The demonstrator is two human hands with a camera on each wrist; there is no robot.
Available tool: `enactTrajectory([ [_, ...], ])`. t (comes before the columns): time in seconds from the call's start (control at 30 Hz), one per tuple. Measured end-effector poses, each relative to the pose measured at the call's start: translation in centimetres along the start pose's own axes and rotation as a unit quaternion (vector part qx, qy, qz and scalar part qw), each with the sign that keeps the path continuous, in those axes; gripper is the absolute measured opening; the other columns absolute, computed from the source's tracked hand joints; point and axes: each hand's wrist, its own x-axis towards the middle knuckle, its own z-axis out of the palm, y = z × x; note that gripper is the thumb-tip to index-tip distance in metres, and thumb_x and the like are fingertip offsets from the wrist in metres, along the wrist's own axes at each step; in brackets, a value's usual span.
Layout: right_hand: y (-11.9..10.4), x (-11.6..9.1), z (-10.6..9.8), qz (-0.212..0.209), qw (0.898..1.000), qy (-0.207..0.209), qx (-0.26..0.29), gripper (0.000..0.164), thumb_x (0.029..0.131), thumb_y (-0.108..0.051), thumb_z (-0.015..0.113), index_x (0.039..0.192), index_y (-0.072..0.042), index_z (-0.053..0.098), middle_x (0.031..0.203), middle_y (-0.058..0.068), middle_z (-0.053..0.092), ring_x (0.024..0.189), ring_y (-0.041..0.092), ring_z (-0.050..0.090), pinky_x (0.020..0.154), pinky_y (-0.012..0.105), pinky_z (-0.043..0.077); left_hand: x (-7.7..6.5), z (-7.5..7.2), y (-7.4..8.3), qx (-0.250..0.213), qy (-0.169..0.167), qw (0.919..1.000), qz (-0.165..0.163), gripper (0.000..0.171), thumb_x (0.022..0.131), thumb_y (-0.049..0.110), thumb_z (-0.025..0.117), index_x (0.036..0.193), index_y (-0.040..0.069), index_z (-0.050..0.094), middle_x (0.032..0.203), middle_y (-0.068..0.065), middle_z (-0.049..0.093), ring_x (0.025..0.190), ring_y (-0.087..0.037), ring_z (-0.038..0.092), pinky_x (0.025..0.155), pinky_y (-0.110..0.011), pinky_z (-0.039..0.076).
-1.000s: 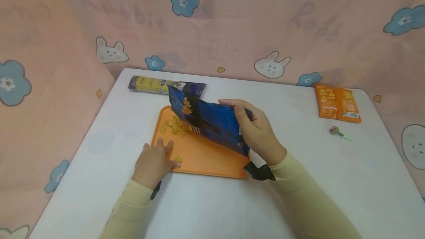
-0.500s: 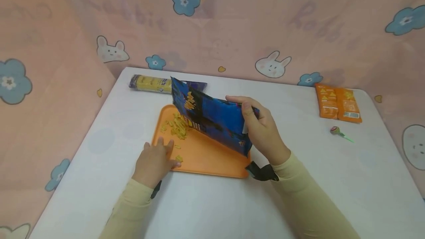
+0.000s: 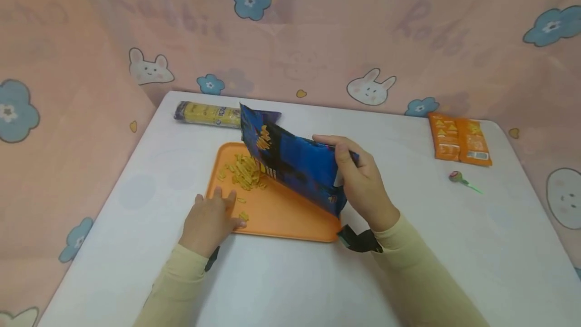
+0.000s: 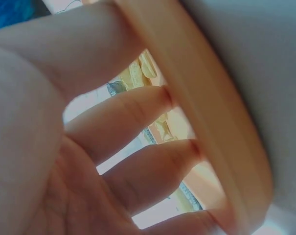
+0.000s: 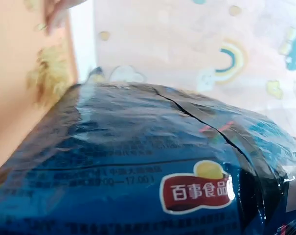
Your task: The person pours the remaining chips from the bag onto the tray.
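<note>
One white table [image 3: 485, 246], head view: set before a pink patterned backdrop [image 3: 299, 49]; yellow packet [image 3: 206, 114] at the back left, orange packet [image 3: 459, 139] and lollipop [image 3: 456, 176] toward the right.
Orange tray [image 3: 281, 221]: bears a heap of chips [image 3: 246, 171] on its left side, with strays near the left hand [image 3: 209, 223].
Blue bag [image 3: 299, 165]: slanted over the tray, long axis running from the right hand [image 3: 363, 185] toward the back left, far end by the chips.
Hands: right grasps the bag's near end; left spread, grasping nothing, at the tray's corner.
Left wrist view: fingers extended to the tray's rim.
Right wrist view: bag fills the foreground; chips blurred.
</note>
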Motion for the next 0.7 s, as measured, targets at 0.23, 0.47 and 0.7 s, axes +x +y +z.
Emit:
enactTrajectory([
  [0.23,0.4,0.1,-0.1,0.031,0.999,0.006,0.004,0.051,0.109,-0.045,0.029,0.139,-0.016,0.059,0.141,0.001,0.056,0.12,0.024,0.058,0.097,0.043,0.053,0.0,-0.1,0.0,-0.015,-0.014,0.9997,-0.016,0.077,0.077,0.047,0.082,0.14,0.008,0.06,0.139,-0.031,0.054,0.096,-0.056,0.058,0.073,-0.053,0.055],
  [0.47,-1.3,-0.3,-0.8,0.035,0.999,0.007,-0.011,0.049,0.109,-0.043,0.03,0.14,-0.019,0.059,0.141,0.0,0.056,0.121,0.024,0.057,0.095,0.044,0.053,0.0,-0.1,0.1,-0.013,-0.015,0.9997,-0.013,0.076,0.078,0.047,0.081,0.14,0.008,0.059,0.14,-0.031,0.054,0.096,-0.057,0.058,0.076,-0.054,0.055],
  [0.7,-2.5,-1.3,-1.0,0.004,0.999,0.042,0.019,0.048,0.11,-0.038,0.031,0.139,-0.013,0.059,0.14,0.005,0.055,0.121,0.029,0.054,0.091,0.031,0.054,0.0,0.2,-0.1,-0.014,-0.001,0.9999,-0.008,0.077,0.076,0.048,0.083,0.139,0.008,0.061,0.136,-0.03,0.057,0.086,-0.051,0.058,0.069,-0.051,0.055],
])
